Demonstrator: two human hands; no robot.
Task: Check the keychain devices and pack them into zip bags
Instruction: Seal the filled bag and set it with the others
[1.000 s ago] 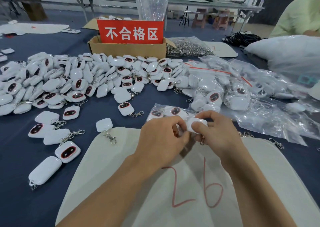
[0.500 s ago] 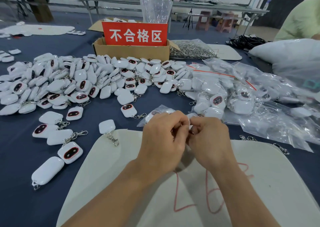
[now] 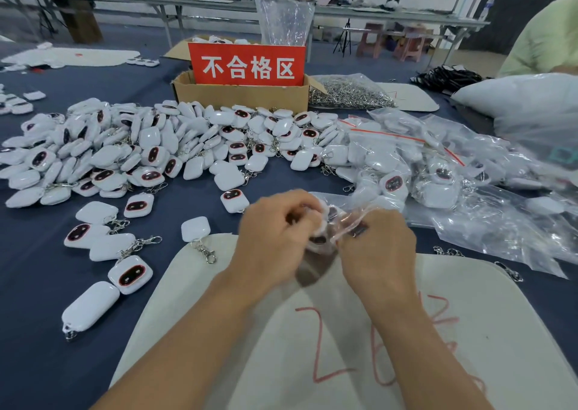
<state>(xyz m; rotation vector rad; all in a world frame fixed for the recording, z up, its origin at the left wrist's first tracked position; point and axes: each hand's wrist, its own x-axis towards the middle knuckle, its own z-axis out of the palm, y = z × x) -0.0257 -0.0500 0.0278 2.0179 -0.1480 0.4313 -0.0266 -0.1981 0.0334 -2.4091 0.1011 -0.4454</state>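
My left hand (image 3: pixel 275 234) and my right hand (image 3: pixel 378 247) meet above a beige mat (image 3: pixel 344 331). Between them is a clear zip bag (image 3: pixel 344 222) holding white keychain devices, blurred by motion. My left hand is closed on the devices in the bag; my right hand pinches the bag's plastic. A big heap of loose white keychain devices (image 3: pixel 131 147) lies at the back left. Single devices (image 3: pixel 131 273) lie on the blue cloth to my left. Filled zip bags (image 3: pixel 438 172) pile up at the right.
A cardboard box (image 3: pixel 240 95) with a red sign (image 3: pixel 247 65) stands at the back centre. A bag of metal clasps (image 3: pixel 347 92) lies beside it. A large white bag (image 3: pixel 525 97) and a person in a green top (image 3: pixel 547 37) are at the far right.
My hands closed together over the device and the bag, and the bag now shows lifted and crumpled between them. The camera moved slightly closer.
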